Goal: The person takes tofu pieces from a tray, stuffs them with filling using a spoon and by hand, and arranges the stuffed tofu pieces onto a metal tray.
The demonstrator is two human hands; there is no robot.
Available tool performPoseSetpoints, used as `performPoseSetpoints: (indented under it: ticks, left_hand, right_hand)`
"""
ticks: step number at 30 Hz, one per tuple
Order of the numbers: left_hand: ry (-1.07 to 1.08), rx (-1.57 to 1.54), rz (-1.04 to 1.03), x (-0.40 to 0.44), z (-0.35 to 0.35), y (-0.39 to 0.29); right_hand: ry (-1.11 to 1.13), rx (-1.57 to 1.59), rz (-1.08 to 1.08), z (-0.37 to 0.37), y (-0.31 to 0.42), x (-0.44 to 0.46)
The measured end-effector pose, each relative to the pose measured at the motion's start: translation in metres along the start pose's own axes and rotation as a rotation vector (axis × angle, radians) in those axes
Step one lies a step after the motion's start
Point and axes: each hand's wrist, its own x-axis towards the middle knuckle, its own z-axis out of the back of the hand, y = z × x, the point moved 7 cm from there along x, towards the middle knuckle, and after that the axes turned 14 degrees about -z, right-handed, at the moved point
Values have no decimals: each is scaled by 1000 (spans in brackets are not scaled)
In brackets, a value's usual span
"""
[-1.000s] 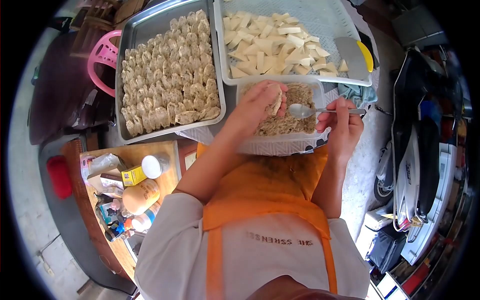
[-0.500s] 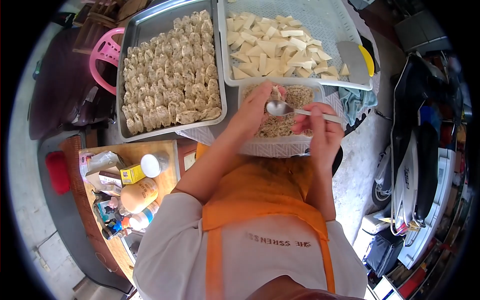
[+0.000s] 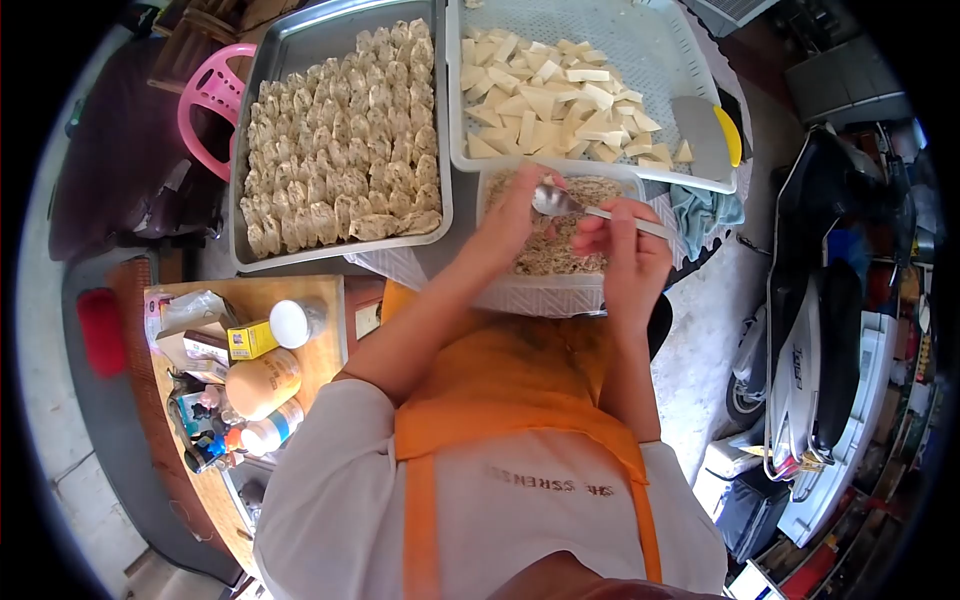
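Note:
My right hand (image 3: 625, 245) grips the handle of a metal spoon (image 3: 553, 201), whose bowl lies against the fingers of my left hand (image 3: 512, 212). A small, pale filled piece is cupped in my left hand, mostly hidden by the fingers and spoon. Both hands are over a clear plastic container (image 3: 550, 281) holding a crumbly brown mixture (image 3: 585, 240). Beyond, at the left, a metal tray (image 3: 445, 215) bears rows of filled pieces (image 3: 345, 140). A white perforated tray (image 3: 660, 60) holds pale cut triangles (image 3: 545, 100).
A grey scraper with a yellow handle (image 3: 727, 136) lies in the white tray, beside a teal cloth (image 3: 706, 212). A pink chair back (image 3: 215, 112) stands left of the metal tray. Jars and boxes, one yellow (image 3: 251, 340), crowd a wooden table (image 3: 325, 345). A motorbike (image 3: 800, 360) is at right.
The spoon has moved left from above the mixture to my left hand, with my right hand following. My left hand has turned slightly around the piece. The whole view has shifted a little.

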Motion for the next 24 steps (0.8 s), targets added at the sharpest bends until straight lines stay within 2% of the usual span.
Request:
performPoseSetpoints:
  ticks: [2,4,8,11,14,17,20,23,24]
  left_hand:
    - [-14,-67,21,3,3,5]
    - [-14,-4,-16,1,2,-2]
    - [62,3,-74,3,-3,-6]
    - [-90,51,-64,-6,-10,-25]
    - [-16,-7,-37,1,5,-6]
    - [-34,45,-128,5,7,-9]
    - [-158,-98,-110,5,7,-12]
    - [115,-154,-75,9,7,-2]
    - [96,-103,-67,6,5,-4]
  right_hand:
    - [0,-89,36,4,-9,-2]
    - [2,-151,34,6,-8,-6]
    - [-1,11,18,10,2,-3]
    - [-2,90,19,5,2,2]
    - [71,-34,13,1,-18,2]
    - [46,-15,-59,10,-23,-7]
    - [-36,40,-69,32,-21,-1]
    - [-120,59,52,49,-11,7]
    - [-121,42,68,47,-6,9]
